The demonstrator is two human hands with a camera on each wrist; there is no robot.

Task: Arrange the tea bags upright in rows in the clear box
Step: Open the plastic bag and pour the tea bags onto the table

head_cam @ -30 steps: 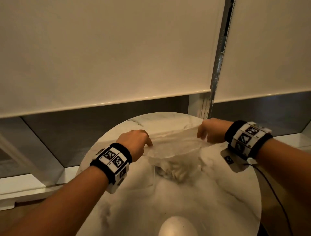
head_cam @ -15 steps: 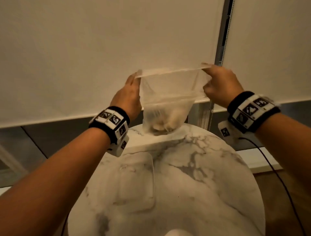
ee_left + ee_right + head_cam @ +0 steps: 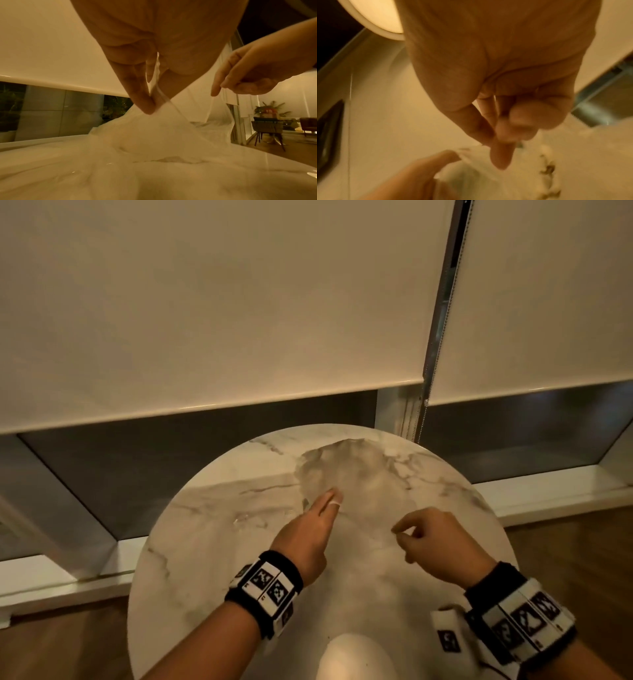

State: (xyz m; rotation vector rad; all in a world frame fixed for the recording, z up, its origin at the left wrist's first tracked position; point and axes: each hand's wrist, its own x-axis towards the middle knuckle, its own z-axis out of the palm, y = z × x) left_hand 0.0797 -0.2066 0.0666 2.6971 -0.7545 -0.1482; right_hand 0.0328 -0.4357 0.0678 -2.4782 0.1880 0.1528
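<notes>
A clear plastic bag [image 3: 349, 470] lies slumped on the far part of the round marble table [image 3: 205, 559]. Its contents are a pale blur; the right wrist view shows white pieces with dark specks [image 3: 547, 169], probably tea bags. My left hand [image 3: 330, 498] reaches forward and pinches the bag's film [image 3: 164, 102] between thumb and fingers [image 3: 147, 108]. My right hand [image 3: 397, 534] is just right of it and pinches the bag's other edge between thumb and forefinger [image 3: 221, 86]. Faint glints [image 3: 239, 520] left of my left hand may be the clear box; I cannot make out its outline.
Cream roller blinds [image 3: 205, 302] and a low window ledge [image 3: 548, 491] stand behind the table. A pale rounded object [image 3: 356, 655] sits at the table's near edge. In the left wrist view, chairs [image 3: 267, 128] and a plant [image 3: 269, 109] stand far off to the right.
Half a second ago both hands held the bag stretched up in the air. Now the bag rests on the table's far side, and both hands are lower, nearer me and closer together.
</notes>
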